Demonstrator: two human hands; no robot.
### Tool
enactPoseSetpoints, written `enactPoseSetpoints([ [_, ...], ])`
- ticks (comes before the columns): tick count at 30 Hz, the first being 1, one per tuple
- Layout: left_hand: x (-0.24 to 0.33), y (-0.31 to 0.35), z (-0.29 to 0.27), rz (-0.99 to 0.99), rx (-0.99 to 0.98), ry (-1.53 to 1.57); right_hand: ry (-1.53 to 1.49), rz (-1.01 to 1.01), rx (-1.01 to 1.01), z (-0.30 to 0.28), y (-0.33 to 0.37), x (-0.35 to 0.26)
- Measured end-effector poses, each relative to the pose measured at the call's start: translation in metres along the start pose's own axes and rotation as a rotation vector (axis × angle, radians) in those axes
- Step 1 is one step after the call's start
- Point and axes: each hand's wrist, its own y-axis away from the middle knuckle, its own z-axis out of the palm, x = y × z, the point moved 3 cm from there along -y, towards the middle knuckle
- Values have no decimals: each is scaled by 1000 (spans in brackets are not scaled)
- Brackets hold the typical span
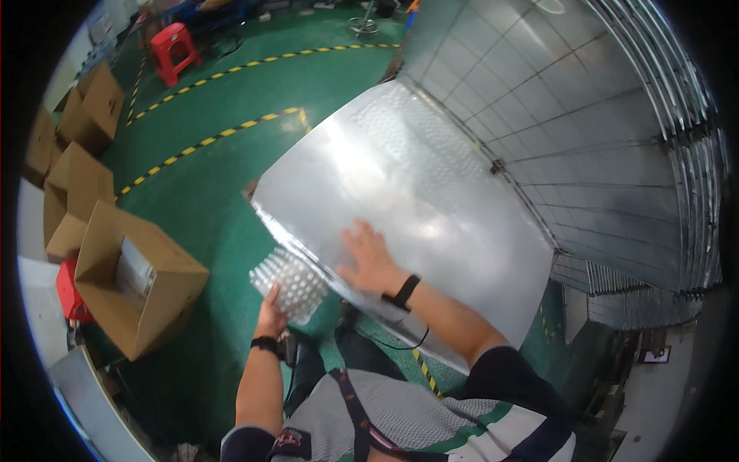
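My left hand (271, 316) grips the edge of a clear plastic sheet (294, 283) covered in rows of round bumps, its thumb lying on top. The sheet is held beside the near left edge of a large silvery metal tray (323, 177). Over that tray, close to the same edge, is my right hand (369, 258) with its fingers spread and nothing in it; whether it touches the metal I cannot tell. Toward the tray's far end lies a patch of small, shiny, see-through bumps (416, 131).
A tall rack of stacked metal mesh trays (570, 100) rises along the right. On the left stand several open cardboard boxes (169, 289), the nearest with pale contents (135, 269). A red stool (173, 54) stands farther off. Yellow-black tape (208, 140) marks the green floor.
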Motion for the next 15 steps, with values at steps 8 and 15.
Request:
enactPoseSetpoints([
  [8,-18,18,-1,153,191,-112,191,565,123,-114,-111,273],
  [15,-35,18,-6,178,323,-49,202,558,27,-89,-123,231],
])
